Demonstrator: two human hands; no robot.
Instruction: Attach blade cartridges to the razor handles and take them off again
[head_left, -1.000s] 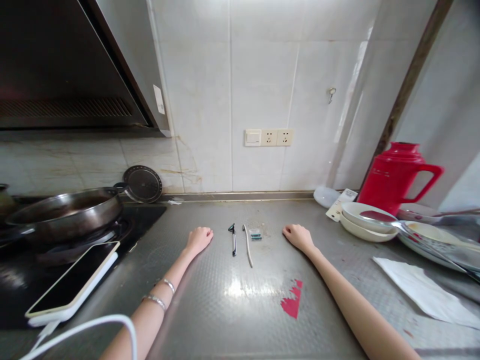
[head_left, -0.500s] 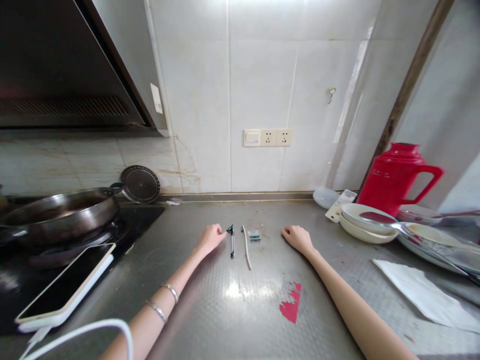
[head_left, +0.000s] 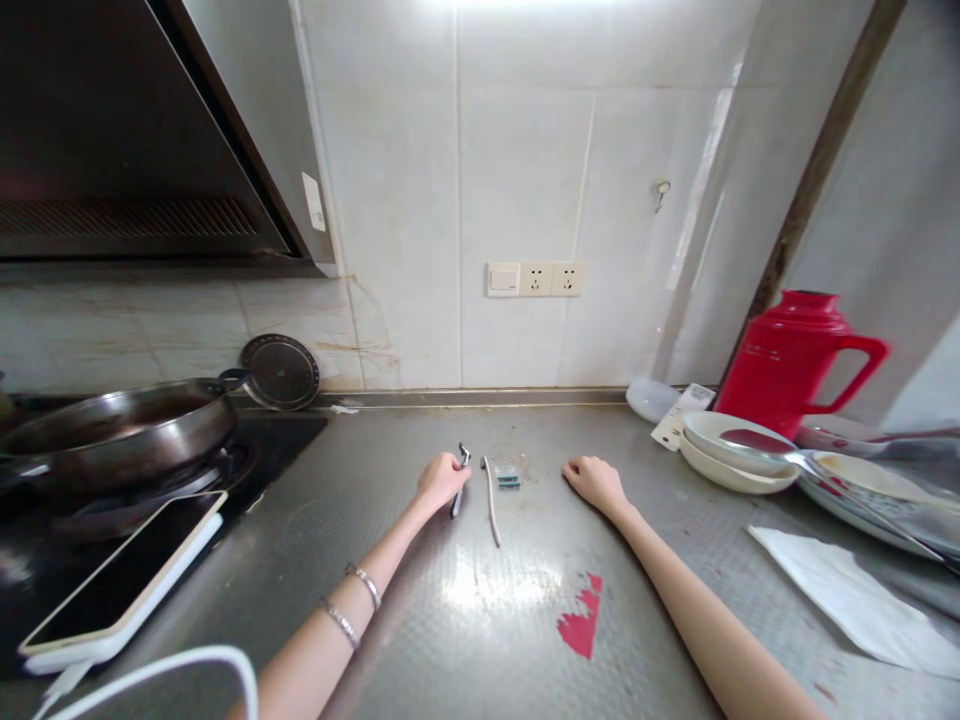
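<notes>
My left hand (head_left: 442, 481) is closed around the slim handle of a razor (head_left: 456, 503), whose head shows above the fingers. The fingers hide the middle of the handle. Just right of it, a thin white stick (head_left: 492, 505) with a small dark tip lies on the steel counter. Beside that stick sits a small clear pack with teal strips (head_left: 508, 482). My right hand (head_left: 596, 479) rests on the counter to the right of the pack, fingers curled in a loose fist and apart from these things.
A torn red patch (head_left: 580, 622) lies nearer to me on the counter (head_left: 420, 640). At left are a pan (head_left: 127, 425) on the stove and a phone (head_left: 124, 575) with a white cable. A red thermos (head_left: 784, 360), stacked bowls (head_left: 731, 472) and a white napkin (head_left: 847, 590) stand or lie at right.
My left hand has moved right and closed on the razor, which now tilts slightly in the grip. The right hand stays in place.
</notes>
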